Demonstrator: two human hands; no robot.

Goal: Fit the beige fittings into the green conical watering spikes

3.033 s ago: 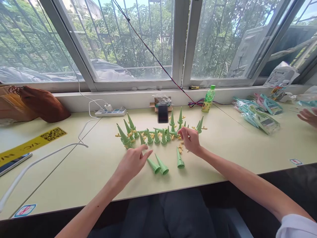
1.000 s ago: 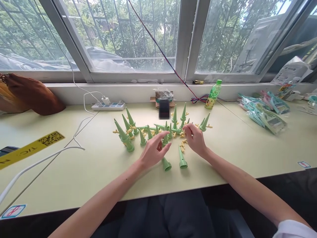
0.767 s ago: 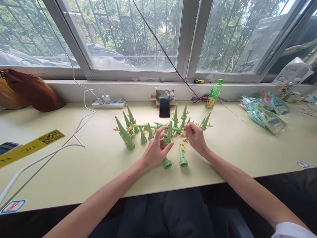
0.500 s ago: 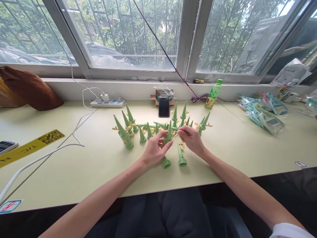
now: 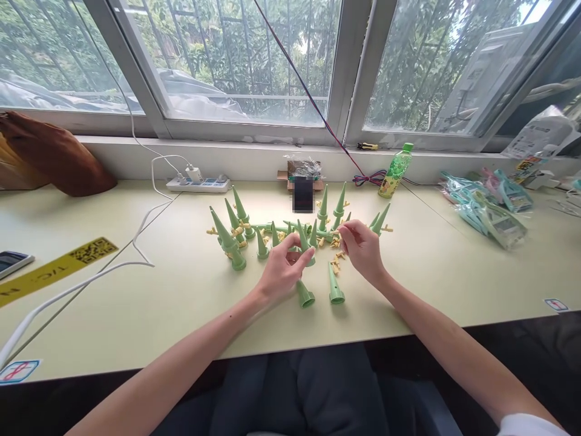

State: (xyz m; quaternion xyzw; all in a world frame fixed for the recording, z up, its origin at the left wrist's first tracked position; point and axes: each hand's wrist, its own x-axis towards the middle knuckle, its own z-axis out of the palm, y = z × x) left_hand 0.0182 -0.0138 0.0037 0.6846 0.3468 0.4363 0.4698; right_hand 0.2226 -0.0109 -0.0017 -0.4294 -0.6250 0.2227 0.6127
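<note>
My left hand (image 5: 282, 269) is closed round a green plastic cone (image 5: 303, 241), holding it point up above the pale green table (image 5: 136, 303). My right hand (image 5: 362, 249) pinches a small yellow piece (image 5: 341, 229) just to the right of that cone. Two more green cones (image 5: 336, 286) lie on their sides right in front of my hands. Behind them several cones (image 5: 227, 237) stand upright in a loose arc, with small yellow pieces (image 5: 334, 264) scattered among them.
A phone (image 5: 302, 194) stands propped behind the cones. A power strip (image 5: 198, 184) with white cables lies back left, a green bottle (image 5: 393, 170) back right. Plastic packets (image 5: 485, 209) lie far right, a brown bag (image 5: 54, 154) far left, yellow tape (image 5: 54, 269) near left.
My left hand picked up one of the lying cones and raised it upright. My right hand took a yellow piece from the pile and brought it beside the cone.
</note>
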